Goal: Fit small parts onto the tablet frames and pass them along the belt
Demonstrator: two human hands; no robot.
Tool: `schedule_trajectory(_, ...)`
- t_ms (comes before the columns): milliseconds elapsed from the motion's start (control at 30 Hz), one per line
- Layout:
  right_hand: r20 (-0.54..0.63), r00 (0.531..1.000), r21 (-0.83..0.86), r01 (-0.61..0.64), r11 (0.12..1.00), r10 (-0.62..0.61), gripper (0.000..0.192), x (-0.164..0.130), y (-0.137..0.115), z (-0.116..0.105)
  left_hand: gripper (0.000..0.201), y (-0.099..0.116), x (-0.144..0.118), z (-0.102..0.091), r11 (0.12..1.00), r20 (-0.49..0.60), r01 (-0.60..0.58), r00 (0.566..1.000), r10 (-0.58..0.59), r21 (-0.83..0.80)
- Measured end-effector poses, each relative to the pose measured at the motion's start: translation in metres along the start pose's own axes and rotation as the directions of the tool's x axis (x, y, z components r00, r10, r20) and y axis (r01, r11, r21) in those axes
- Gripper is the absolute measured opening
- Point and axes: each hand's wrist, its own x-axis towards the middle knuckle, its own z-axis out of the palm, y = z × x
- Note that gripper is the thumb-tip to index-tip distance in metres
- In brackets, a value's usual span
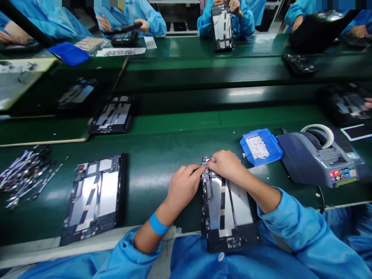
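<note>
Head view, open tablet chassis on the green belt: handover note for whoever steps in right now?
Left hand: fingers pinched at the top-left corner of the open black tablet chassis with bare silver inner plate; what they pinch is too small to tell.
Right hand: fingers pressing the same top edge, touching the left.
Chassis lies flat, near end overhanging the green belt toward the lap.
Blue tray of small white parts and grey tape dispenser sit to the right.
Second open chassis and a pile of thin silver strips wait to the left.
Done/left: cannot tell from here.

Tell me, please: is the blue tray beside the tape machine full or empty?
Partly filled: small white pieces lie heaped in the blue tray.
</note>
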Motion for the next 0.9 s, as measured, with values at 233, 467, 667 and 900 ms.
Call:
schedule_trajectory(233,0.021,0.999,0.002,0.026,1.000,-0.027,0.024,0.000,0.002,-0.002,0.034,-0.003,0.006,-0.008,0.997,0.081,-0.043,0.996,0.038,0.057)
schedule_trajectory(467,-0.021,0.998,0.023,0.067,0.998,-0.066,0.025,-0.002,0.006,0.002,0.036,0.002,0.011,-0.015,0.971,0.203,-0.153,0.973,0.114,0.186)
schedule_trajectory(667,-0.191,0.956,0.129,0.249,0.960,-0.222,0.019,-0.020,0.025,0.017,0.028,0.009,0.025,-0.024,0.956,0.316,-0.238,0.932,0.176,0.172)
schedule_trajectory(900,-0.245,0.784,-0.153,0.550,0.821,-0.571,0.031,-0.036,0.048,0.046,0.045,-0.021,0.024,-0.024,0.992,0.269,-0.124,0.955,0.123,-0.011)
